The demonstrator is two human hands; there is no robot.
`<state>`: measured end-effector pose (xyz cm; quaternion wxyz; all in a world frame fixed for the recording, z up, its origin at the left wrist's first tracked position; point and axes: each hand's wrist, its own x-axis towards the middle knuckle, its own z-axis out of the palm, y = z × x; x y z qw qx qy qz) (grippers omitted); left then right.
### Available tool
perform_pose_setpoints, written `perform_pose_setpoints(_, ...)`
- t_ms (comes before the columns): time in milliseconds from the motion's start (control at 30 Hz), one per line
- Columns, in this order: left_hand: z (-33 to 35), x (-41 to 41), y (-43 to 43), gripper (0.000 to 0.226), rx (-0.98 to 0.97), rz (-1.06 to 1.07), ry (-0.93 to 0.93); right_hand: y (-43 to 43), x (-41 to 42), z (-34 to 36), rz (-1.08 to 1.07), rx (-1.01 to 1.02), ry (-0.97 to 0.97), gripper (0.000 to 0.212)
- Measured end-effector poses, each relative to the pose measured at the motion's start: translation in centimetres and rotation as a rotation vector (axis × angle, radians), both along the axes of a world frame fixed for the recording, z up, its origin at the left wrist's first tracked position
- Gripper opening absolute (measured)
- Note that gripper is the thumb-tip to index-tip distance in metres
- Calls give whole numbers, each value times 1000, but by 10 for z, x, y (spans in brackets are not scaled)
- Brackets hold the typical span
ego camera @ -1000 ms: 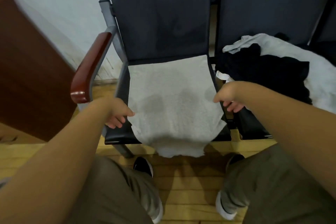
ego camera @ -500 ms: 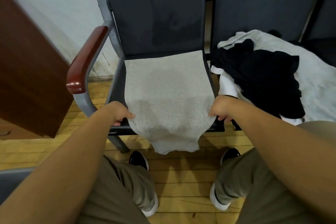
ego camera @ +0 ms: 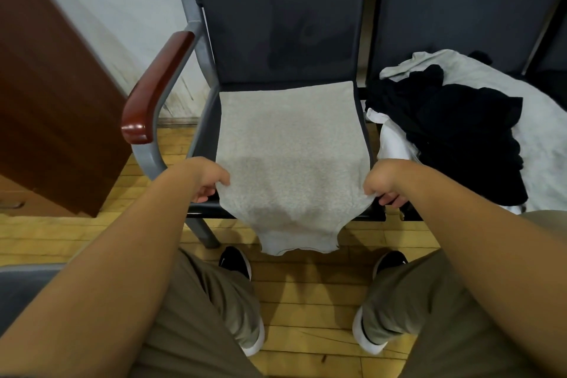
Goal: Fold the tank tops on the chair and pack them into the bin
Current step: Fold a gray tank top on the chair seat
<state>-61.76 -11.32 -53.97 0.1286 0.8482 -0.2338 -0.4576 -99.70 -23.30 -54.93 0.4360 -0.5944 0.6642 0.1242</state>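
Note:
A light grey tank top (ego camera: 291, 156) lies flat on the seat of a dark chair (ego camera: 282, 24), its near end hanging over the front edge. My left hand (ego camera: 205, 181) pinches its left edge near the seat's front. My right hand (ego camera: 382, 186) pinches the right edge at the same height. On the seat to the right lies a pile of tank tops: a black one (ego camera: 454, 132) on top, a white one (ego camera: 394, 144) under it and a pale grey one (ego camera: 546, 144) behind. No bin is in view.
The chair has a grey metal frame and a red-brown wooden armrest (ego camera: 156, 89) on the left. A brown wooden panel (ego camera: 49, 95) stands at the far left. My legs and shoes (ego camera: 236, 264) rest on the yellow wooden floor (ego camera: 306, 301) in front of the chair.
Both hands have slid along the grey tank top's side edges toward the seat's front, still gripping it. The cloth lies smoother and the view has shifted slightly.

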Motion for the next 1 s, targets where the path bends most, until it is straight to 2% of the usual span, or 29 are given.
perform_pose_setpoints(167, -2, 10, 7, 39, 92, -78, -90, 4, -8, -1, -9, 18, -6, 35)
perform_pose_setpoints(367, 11, 7, 12, 56, 255, -306, -196, 7, -14, 2, -11, 39, -17, 34)
perform_pose_setpoints(567, 10, 16, 15, 68, 251, -247, -253, 11, -17, 4, 18, 50, 35, 34)
perform_pose_setpoints(667, 7, 20, 15, 64, 259, -285, -311, 13, -17, 5, 54, 94, 60, 37)
perform_pose_setpoints(767, 3, 22, 16, 49, 291, -405, -390, 13, -15, 5, 66, 109, 75, 38)
perform_pose_setpoints(867, 2, 24, 18, 37, 364, -463, -379, 13, -16, 4, 75, 103, 80, 40)
perform_pose_setpoints(1000, 2, 21, 18, 37, 407, -491, -400, 17, -11, 10, 141, 62, 126, 47)
